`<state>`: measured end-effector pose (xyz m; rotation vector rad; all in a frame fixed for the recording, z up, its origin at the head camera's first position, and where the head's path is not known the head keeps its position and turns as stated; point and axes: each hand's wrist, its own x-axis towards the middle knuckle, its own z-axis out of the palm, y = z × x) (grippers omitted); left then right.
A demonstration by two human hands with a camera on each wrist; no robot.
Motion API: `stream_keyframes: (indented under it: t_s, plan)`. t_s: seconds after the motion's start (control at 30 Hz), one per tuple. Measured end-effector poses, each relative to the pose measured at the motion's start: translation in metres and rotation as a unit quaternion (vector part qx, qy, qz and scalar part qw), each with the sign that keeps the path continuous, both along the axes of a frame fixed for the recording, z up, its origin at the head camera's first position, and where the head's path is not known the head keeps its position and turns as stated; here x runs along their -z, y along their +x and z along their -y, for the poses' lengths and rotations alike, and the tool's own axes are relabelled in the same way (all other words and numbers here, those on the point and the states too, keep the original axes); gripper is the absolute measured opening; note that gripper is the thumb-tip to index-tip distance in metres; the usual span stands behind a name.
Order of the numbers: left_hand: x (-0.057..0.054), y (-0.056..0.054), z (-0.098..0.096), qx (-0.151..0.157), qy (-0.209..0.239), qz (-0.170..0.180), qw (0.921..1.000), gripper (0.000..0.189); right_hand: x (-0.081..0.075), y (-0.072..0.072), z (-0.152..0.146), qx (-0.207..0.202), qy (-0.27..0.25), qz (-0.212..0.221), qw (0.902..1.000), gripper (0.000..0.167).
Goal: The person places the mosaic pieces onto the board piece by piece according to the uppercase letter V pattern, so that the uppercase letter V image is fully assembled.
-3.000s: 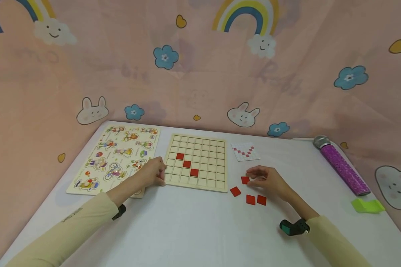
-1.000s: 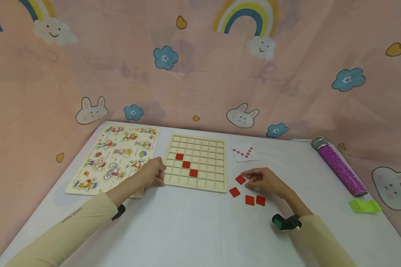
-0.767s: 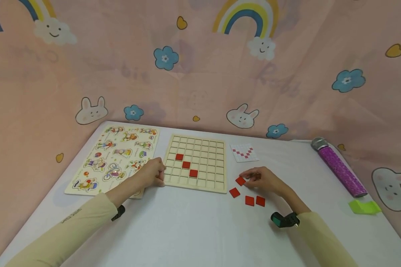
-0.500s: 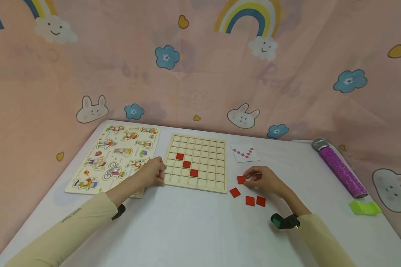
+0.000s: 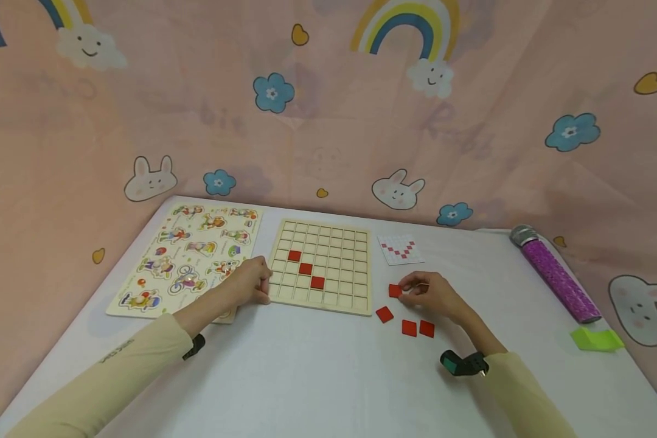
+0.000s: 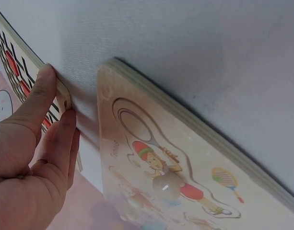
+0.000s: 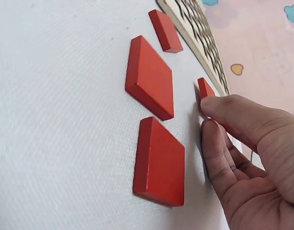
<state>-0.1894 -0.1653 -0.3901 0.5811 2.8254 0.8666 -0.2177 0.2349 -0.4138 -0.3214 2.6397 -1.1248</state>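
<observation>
The desk [image 5: 317, 380] runs broadly before the board [image 5: 343, 255]; a narrow strip parts board from puzzle [image 5: 171, 306]. Only the left wrist view shows the tennis figure [image 6: 158, 170]. The left hand [image 5: 249, 281] pinches the board's near corner; the right hand [image 5: 430, 294], its grip narrow, pinches a tile [image 5: 394, 291] right of the board.

The worktop [image 5: 317, 377] is free across the lower middle of the frame, between the sleeves [image 5: 109, 371], and at right between right hand [image 5: 429, 295] and mic [image 5: 561, 277]. Three loose tiles [image 5: 409, 328] obstruct right of centre, one just beside the grid [image 5: 335, 264]. The left hand [image 5: 245, 281] blocks the lower gap between puzzle [image 5: 176, 255] and grid.
</observation>
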Motion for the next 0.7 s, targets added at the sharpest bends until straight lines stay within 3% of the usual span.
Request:
stream_keyframes:
  t_s: [0.2,0.37,0.7]
  plan:
    - [-0.001,0.0,0.0,0.01,-0.001,-0.009,0.9999,0.028,-0.003,0.004,0.006,0.056,-0.013,-0.003,0.9983,0.031]
    - [0.001,0.0,0.001,0.03,0.005,-0.035,0.9989,0.028,-0.004,0.004,0.011,0.073,-0.015,0.0,0.9972,0.031]
    - [0.002,-0.001,0.002,0.035,-0.002,-0.043,0.9984,0.028,-0.006,0.002,0.012,0.107,-0.024,0.053,0.9926,0.042]
